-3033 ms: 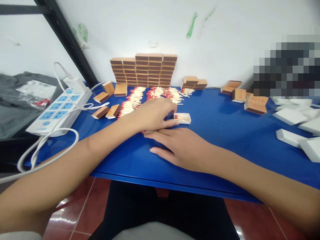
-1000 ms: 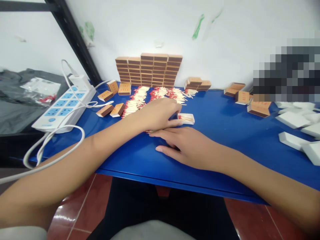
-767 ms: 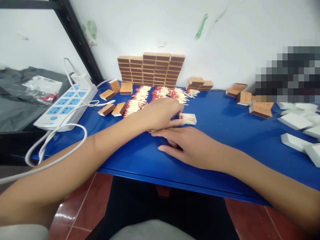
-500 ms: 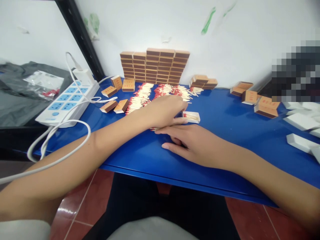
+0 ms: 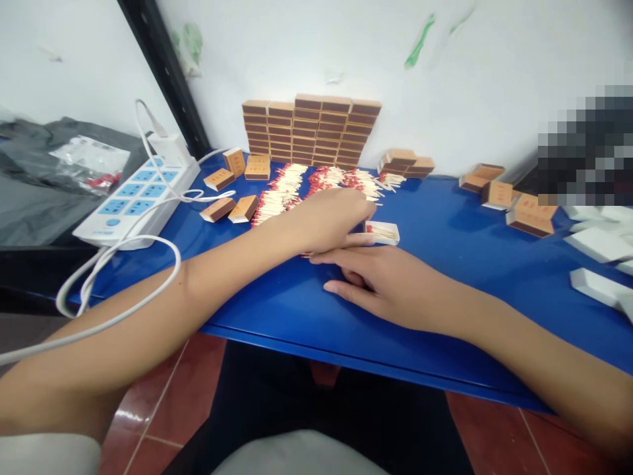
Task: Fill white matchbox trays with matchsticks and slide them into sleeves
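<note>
A small white matchbox tray (image 5: 388, 233) with red-tipped matches in it lies on the blue table. My left hand (image 5: 336, 218) is curled at the tray's left end, its thumb along the near side. Just nearer to me, my right hand (image 5: 390, 284) is palm down with index finger stretched left and thumb apart. Its index fingertip is by a few red match heads (image 5: 306, 254), mostly hidden under my left hand. Loose matches (image 5: 281, 191) lie in rows beyond my left forearm, with another heap (image 5: 360, 181) behind the left hand.
A wall of stacked matchboxes (image 5: 311, 132) stands at the back. Several loose matchboxes (image 5: 243, 209) lie left, others (image 5: 531, 214) right. White trays (image 5: 601, 241) pile up at the right edge. A power strip (image 5: 133, 204) stands left; its white cable (image 5: 180, 264) loops across my left forearm.
The whole view has shifted a little, so things appear slightly further right. Both hands keep nearly the same pose by the tray.
</note>
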`<state>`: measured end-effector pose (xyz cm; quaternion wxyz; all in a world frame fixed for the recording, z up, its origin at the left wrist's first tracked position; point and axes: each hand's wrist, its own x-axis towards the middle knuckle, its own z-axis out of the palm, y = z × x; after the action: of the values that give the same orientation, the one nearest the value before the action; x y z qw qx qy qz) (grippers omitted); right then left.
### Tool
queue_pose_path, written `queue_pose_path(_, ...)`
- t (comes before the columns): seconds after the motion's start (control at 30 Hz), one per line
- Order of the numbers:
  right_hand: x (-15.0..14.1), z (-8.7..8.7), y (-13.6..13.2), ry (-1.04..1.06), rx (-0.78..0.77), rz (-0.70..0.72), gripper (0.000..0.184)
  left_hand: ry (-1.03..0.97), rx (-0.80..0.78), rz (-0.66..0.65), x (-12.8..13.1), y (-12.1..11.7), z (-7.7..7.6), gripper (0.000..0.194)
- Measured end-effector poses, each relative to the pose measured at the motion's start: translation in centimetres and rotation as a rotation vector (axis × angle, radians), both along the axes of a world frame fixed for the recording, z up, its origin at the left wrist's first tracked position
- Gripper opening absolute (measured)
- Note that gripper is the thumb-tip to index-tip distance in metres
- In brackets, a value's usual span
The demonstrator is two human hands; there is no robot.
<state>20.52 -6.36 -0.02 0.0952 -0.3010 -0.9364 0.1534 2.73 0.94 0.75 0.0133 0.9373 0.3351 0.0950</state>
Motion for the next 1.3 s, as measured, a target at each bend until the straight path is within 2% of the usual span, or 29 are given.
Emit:
queue_pose_path(0.23, 0.0, -0.1, 0.0, 0.015, -0.004, -0.005, 0.044, -0.028, -0.008, -0.024, -0.1, 0.0, 0.0, 0.024)
queue_pose_path(0.83, 0.2, -0.8, 0.1, 0.05, -0.007, 0.01, 0.041, -0.04, -0.029, 0.007, -0.4, -0.3, 0.6, 0.027)
queue_pose_path(1.07, 0.1, -0.9, 0.0, 0.064, -0.011, 0.016, 0.046, -0.05, -0.02, -0.008, -0.5, -0.1, 0.3, 0.03)
queue_pose_path(1.17, 0.4, -0.7, 0.2, 0.105, -0.001, 0.031, 0.036, -0.048, -0.013, -0.021, -0.6, 0.0, 0.3, 0.03)
queue_pose_path(1.23, 1.0, -0.4, 0.6, 0.154, 0.035, 0.03, 0.023, -0.042, -0.011, -0.032, -0.6, 0.0, 0.3, 0.025)
queue_pose_path(1.3, 1.9, 0.0, 1.3, 0.19, 0.097, -0.023, 0.021, -0.042, -0.02, -0.038, -0.6, 0.0, 0.4, 0.016)
